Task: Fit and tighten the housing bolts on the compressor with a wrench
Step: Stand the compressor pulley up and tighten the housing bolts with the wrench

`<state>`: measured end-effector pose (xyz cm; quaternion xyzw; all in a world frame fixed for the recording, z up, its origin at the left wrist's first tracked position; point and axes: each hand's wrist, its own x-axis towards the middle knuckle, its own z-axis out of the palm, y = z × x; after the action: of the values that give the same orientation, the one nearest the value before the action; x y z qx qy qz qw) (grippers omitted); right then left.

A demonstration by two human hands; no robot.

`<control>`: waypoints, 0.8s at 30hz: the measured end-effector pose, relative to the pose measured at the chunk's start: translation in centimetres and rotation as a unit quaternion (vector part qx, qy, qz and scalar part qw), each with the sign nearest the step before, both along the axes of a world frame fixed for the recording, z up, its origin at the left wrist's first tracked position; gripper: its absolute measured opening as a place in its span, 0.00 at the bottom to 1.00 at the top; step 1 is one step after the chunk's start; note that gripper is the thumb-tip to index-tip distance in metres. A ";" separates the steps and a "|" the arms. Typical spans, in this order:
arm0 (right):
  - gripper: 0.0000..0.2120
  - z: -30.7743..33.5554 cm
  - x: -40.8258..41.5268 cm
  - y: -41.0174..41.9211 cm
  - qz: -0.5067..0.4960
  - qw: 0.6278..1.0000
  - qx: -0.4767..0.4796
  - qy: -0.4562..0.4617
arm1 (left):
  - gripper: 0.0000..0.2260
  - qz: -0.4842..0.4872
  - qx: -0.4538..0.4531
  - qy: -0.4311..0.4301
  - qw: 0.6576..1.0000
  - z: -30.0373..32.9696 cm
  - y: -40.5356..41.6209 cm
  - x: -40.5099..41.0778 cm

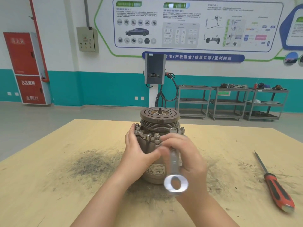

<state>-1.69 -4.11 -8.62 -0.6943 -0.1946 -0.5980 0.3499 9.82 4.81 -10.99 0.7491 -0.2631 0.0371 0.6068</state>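
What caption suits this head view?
Left hand steadies the compressor while the right hand works a wrench.

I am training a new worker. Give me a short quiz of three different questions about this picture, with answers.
1. True or false: the wrench lies flat on the table.
2. Which hand steadies the compressor? A left B right
3. Fill in: a ______ with a red and black handle lies to the right.

Key: 1 false, the right hand holds it. 2 A, the left hand. 3 file.
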 end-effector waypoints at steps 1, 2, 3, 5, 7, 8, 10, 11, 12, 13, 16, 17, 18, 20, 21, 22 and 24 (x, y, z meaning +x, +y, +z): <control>0.07 0.4 -0.2 -0.1 0.023 0.999 0.033 -0.014 | 0.56 0.000 0.009 -0.008 1.000 -0.1 0.2 -0.2; 0.07 0.8 -0.3 -0.3 0.054 0.995 0.084 -0.022 | 0.57 -0.002 0.010 -0.010 1.000 -0.1 0.3 -0.3; 0.08 1.3 -0.4 -0.4 0.087 0.985 0.147 -0.024 | 0.57 -0.005 0.008 -0.009 1.000 -0.1 0.4 -0.4; 0.06 2.0 -0.6 -0.8 0.158 0.950 0.270 -0.010 | 0.58 -0.009 0.005 -0.005 1.000 0.1 0.4 -0.4; 0.04 2.3 -0.6 -1.6 0.214 0.909 0.356 0.005 | 0.57 -0.012 0.005 -0.005 1.000 0.2 0.4 -0.5; 0.05 2.4 -0.5 -2.0 0.225 0.896 0.382 0.010 | 0.57 -0.012 0.005 -0.005 1.000 0.2 0.4 -0.5; 0.09 2.5 -0.3 -2.6 0.230 0.879 0.418 0.019 | 0.58 -0.010 0.006 -0.006 1.000 0.3 0.4 -0.6; 0.10 2.5 -0.2 -2.9 0.233 0.871 0.431 0.024 | 0.58 -0.008 0.006 -0.006 1.000 0.3 0.4 -0.6; 0.10 2.6 -0.1 -3.1 0.237 0.863 0.445 0.032 | 0.58 -0.007 0.005 -0.008 1.000 0.4 0.4 -0.6; 0.10 2.7 -0.1 -3.4 0.243 0.854 0.459 0.042 | 0.58 -0.008 0.003 -0.011 1.000 0.3 0.4 -0.6; 0.10 3.1 0.1 -4.3 0.275 0.819 0.499 0.073 | 0.54 -0.018 0.002 -0.015 1.000 0.2 0.4 -0.5; 0.10 3.2 0.2 -4.5 0.285 0.807 0.511 0.079 | 0.53 -0.019 0.004 -0.014 1.000 0.2 0.5 -0.4; 0.10 3.1 0.2 -4.7 0.293 0.796 0.523 0.080 | 0.53 -0.020 0.005 -0.013 1.000 0.1 0.5 -0.4; 0.10 2.8 0.3 -4.5 0.294 0.783 0.543 0.068 | 0.55 -0.018 0.008 -0.012 1.000 0.2 0.4 -0.5; 0.10 2.5 0.4 -4.2 0.291 0.780 0.552 0.054 | 0.56 -0.016 0.009 -0.011 1.000 0.2 0.4 -0.5; 0.10 2.2 0.5 -3.9 0.288 0.776 0.561 0.038 | 0.57 -0.014 0.011 -0.011 1.000 0.3 0.4 -0.6; 0.12 1.6 0.6 -3.4 0.285 0.760 0.584 0.011 | 0.59 -0.011 0.013 -0.009 1.000 0.3 0.4 -0.6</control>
<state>-1.08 -7.49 -6.98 -0.2741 0.0078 -0.4608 0.8441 9.22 5.19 -10.65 0.7537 -0.2771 0.0337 0.5950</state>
